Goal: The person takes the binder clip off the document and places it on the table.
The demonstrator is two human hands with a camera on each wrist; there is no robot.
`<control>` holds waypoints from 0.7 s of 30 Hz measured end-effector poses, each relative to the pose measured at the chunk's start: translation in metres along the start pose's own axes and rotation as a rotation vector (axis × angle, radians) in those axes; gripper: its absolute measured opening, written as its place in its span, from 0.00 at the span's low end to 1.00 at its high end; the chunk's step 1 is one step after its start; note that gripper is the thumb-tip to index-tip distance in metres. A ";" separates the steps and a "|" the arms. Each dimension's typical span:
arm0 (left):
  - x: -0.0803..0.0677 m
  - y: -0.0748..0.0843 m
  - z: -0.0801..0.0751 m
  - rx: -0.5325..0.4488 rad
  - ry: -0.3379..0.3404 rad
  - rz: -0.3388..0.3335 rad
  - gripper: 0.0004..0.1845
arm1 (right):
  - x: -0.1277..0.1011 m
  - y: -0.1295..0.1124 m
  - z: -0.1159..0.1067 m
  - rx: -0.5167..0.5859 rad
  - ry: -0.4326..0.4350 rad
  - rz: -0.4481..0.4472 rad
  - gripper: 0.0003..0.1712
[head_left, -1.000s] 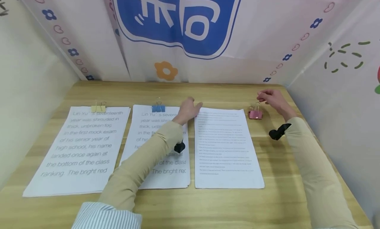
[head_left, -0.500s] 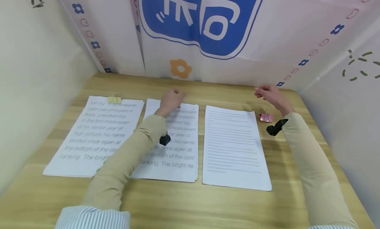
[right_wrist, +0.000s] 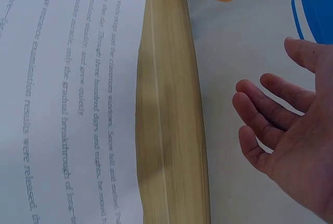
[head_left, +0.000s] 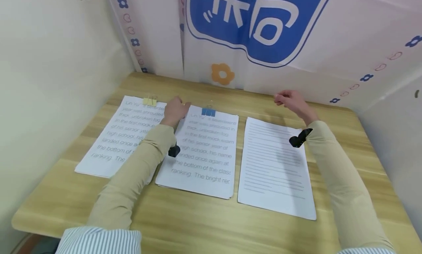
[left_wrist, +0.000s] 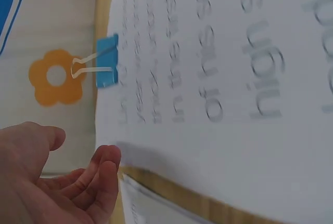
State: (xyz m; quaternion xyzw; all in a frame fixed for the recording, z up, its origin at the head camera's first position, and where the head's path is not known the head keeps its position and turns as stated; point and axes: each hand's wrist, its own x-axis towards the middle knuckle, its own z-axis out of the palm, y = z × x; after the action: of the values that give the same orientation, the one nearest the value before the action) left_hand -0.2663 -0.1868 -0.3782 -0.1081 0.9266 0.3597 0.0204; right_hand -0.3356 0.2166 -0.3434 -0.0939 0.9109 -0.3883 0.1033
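Three stacks of printed paper lie side by side on the wooden table [head_left: 197,224]. The left stack [head_left: 115,144] carries a yellow binder clip [head_left: 150,100] on its top edge. The middle stack [head_left: 204,151] carries a blue binder clip [head_left: 208,111], also seen in the left wrist view [left_wrist: 106,62]. The right stack [head_left: 277,166] shows no clip. My left hand [head_left: 176,108] rests at the top between the left and middle stacks, fingers loosely curled [left_wrist: 101,177] and holding nothing. My right hand [head_left: 287,99] hovers above the table's far edge beyond the right stack, fingers relaxed [right_wrist: 260,115] and empty.
Decorated walls with a blue sign [head_left: 260,23] and an orange flower [head_left: 222,74] close the table in at the back and on both sides. Bare wood runs along the front edge and to the right of the right stack [head_left: 343,137].
The view has swung to the left. My left hand moved left from the right stack's top corner to between the left and middle stacks. My right hand left the pink clip, which no longer shows.
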 end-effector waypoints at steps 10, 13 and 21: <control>0.005 -0.022 -0.005 0.006 0.023 -0.019 0.19 | 0.017 -0.019 0.026 -0.004 -0.034 -0.023 0.30; 0.005 -0.022 -0.003 -0.036 0.006 -0.027 0.17 | 0.022 -0.028 0.035 0.019 -0.051 -0.030 0.28; 0.005 -0.027 -0.002 -0.119 -0.073 -0.082 0.14 | 0.034 -0.042 0.055 -0.002 -0.090 -0.044 0.28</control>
State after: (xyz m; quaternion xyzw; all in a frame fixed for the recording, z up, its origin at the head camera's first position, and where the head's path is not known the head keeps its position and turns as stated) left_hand -0.2653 -0.2089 -0.3953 -0.1338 0.8970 0.4166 0.0623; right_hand -0.3502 0.1414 -0.3545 -0.1315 0.9035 -0.3848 0.1354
